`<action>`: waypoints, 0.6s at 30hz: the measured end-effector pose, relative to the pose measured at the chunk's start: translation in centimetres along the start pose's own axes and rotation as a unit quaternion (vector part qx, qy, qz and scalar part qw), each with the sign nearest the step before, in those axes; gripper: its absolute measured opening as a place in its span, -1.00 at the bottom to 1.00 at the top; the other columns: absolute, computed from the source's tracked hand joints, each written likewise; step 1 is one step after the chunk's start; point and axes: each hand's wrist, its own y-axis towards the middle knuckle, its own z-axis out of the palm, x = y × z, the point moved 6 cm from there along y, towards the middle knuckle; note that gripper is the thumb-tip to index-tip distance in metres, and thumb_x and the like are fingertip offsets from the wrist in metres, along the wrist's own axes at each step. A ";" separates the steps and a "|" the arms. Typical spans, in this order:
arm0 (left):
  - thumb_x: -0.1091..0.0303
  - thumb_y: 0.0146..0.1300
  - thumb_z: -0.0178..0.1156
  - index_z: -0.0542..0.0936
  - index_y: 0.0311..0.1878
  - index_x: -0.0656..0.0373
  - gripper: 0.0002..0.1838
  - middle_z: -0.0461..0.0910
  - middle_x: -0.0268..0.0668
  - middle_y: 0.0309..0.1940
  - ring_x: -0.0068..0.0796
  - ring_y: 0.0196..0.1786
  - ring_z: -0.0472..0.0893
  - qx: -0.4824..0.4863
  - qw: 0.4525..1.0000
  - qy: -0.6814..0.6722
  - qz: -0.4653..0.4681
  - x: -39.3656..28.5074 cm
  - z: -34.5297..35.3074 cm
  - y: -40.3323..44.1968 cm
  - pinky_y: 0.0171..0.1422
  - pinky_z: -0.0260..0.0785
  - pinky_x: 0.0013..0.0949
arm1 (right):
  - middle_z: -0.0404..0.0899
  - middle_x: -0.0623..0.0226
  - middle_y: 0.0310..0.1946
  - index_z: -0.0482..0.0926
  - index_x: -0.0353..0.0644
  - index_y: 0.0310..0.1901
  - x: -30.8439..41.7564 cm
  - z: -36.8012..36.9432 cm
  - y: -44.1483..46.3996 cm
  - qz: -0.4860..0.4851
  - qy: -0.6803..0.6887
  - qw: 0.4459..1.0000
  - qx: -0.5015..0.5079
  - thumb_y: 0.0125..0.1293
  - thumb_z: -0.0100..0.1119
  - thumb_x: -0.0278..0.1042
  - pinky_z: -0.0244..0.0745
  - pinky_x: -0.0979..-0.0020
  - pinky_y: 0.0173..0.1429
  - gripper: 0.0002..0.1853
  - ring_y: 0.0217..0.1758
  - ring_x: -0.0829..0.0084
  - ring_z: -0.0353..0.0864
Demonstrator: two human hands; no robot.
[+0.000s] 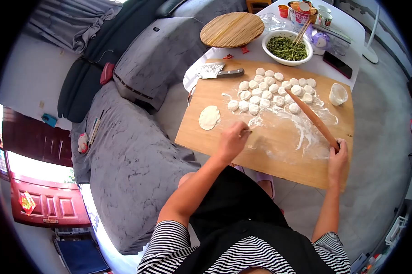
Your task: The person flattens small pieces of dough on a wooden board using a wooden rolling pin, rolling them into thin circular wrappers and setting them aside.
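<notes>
The two hands are well apart over the wooden board (pixel 302 170). The right hand (pixel 338 154) is closed around the near end of the tapered rolling pin (pixel 315 120), which points forward and to the left from it, with its far tip among the dough pieces (pixel 266 93). The left hand (pixel 234 134) has its fingers bent above the board; I cannot tell whether it pinches something. The flat dough wrapper (pixel 209 118) lies ahead and to the left of this hand, while the dough pieces sit farther ahead, mostly between both hands. The rolling pin is probably stiff and rather light, perhaps slippery from flour, so its ends seem good to hold. The dough wrapper should be soft and easy to stretch, thus better lifted gently by its edge.
</notes>
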 end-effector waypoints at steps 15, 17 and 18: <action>0.33 0.11 0.45 0.64 -0.06 0.23 -0.66 0.65 -0.14 -0.17 -0.32 -0.17 0.63 -0.134 0.962 0.144 -0.191 12.5 -10.0 0.3 -0.06 0.48 -0.26 | 0.54 0.09 -0.23 0.48 -0.25 -0.14 0.1 0.0 0.0 -0.025 -0.019 1.000 -0.003 0.13 0.22 -0.62 0.43 0.11 -0.03 -0.75 -0.11 -0.01 0.54; 0.30 0.09 0.46 0.64 -0.02 0.21 -0.60 0.62 -0.09 0.01 -0.23 0.01 0.62 -0.133 0.953 0.225 -0.153 11.0 -9.5 0.3 0.09 0.46 -0.19 | 0.54 0.08 -0.22 0.48 -0.26 -0.14 -0.1 0.1 0.1 -0.022 -0.015 1.000 0.001 0.12 0.22 -0.64 0.42 0.10 -0.01 -0.74 -0.08 -0.01 0.54; 0.27 0.09 0.46 0.61 0.06 0.17 -0.54 0.51 -0.04 0.16 -0.11 0.19 0.49 -0.118 0.958 0.246 -0.084 9.9 -8.8 0.5 0.26 0.34 -0.10 | 0.54 0.08 -0.22 0.48 -0.26 -0.14 0.0 0.1 0.2 -0.022 -0.017 1.000 -0.002 0.12 0.22 -0.64 0.42 0.10 -0.01 -0.74 -0.08 -0.01 0.54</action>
